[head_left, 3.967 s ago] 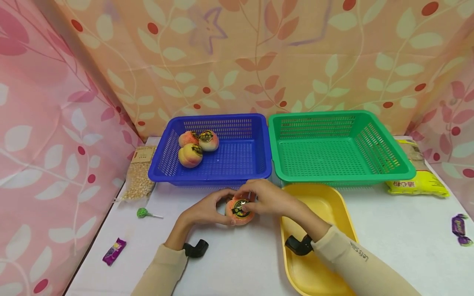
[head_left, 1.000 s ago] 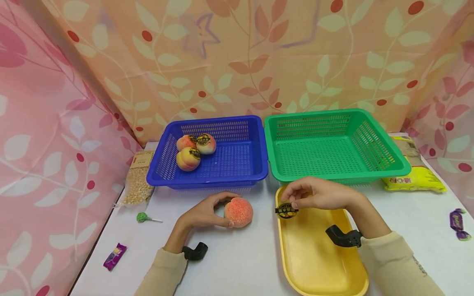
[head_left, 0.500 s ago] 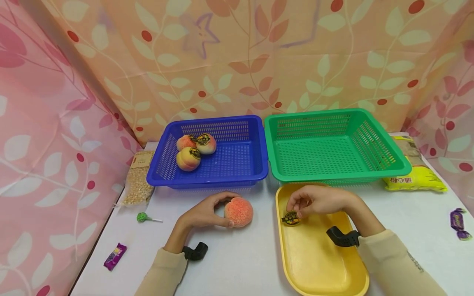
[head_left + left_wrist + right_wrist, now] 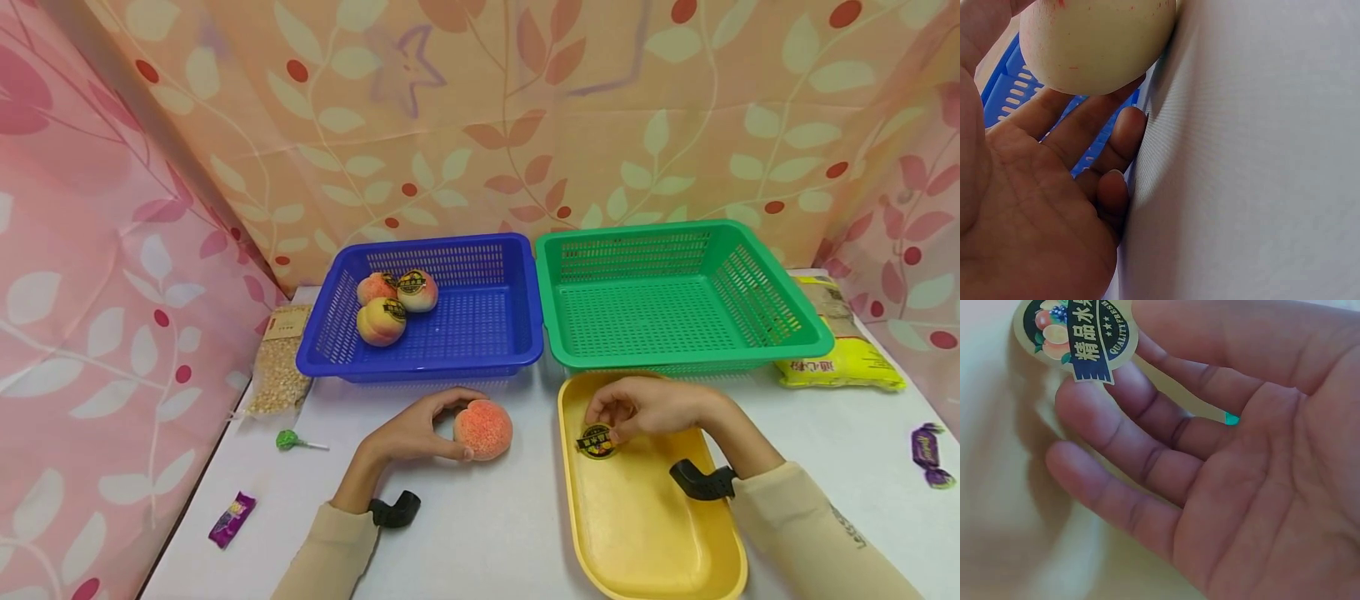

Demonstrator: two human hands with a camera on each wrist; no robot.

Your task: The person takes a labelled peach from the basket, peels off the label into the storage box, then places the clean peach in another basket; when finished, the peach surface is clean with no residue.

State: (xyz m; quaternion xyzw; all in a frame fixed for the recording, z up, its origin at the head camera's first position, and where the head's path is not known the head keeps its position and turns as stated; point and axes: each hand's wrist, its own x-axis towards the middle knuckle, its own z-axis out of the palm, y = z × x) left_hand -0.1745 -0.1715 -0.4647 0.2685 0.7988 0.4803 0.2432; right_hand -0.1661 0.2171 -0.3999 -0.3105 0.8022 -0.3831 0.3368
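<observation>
My left hand (image 4: pixel 420 429) grips a pinkish-red peach (image 4: pixel 483 430) on the white table, thumb in front and fingers behind. The peach's pale underside shows in the left wrist view, with the lower fingers loosely bent beneath it. Over the yellow tray (image 4: pixel 660 533), my right hand (image 4: pixel 660 410) pinches a round black-and-gold fruit sticker (image 4: pixel 597 442) between thumb and fingertips. Close up in the right wrist view, the sticker (image 4: pixel 1079 337) bears Chinese characters and printed fruit. Three peaches with the same kind of sticker, one of them yellowish (image 4: pixel 381 322), lie in the blue basket (image 4: pixel 420 367).
A green basket (image 4: pixel 690 360) stands right of the blue one. At the left lie a bag of yellow grains (image 4: pixel 279 367), a green lollipop (image 4: pixel 287 440) and a purple-wrapped sweet (image 4: pixel 232 520). A yellow packet (image 4: pixel 843 362) and another purple sweet (image 4: pixel 927 454) lie right.
Four seconds ago both hands were on the peach and its sticker. The sticker has come off and moved right with my right hand, then slightly farther over the tray. The left hand stayed put.
</observation>
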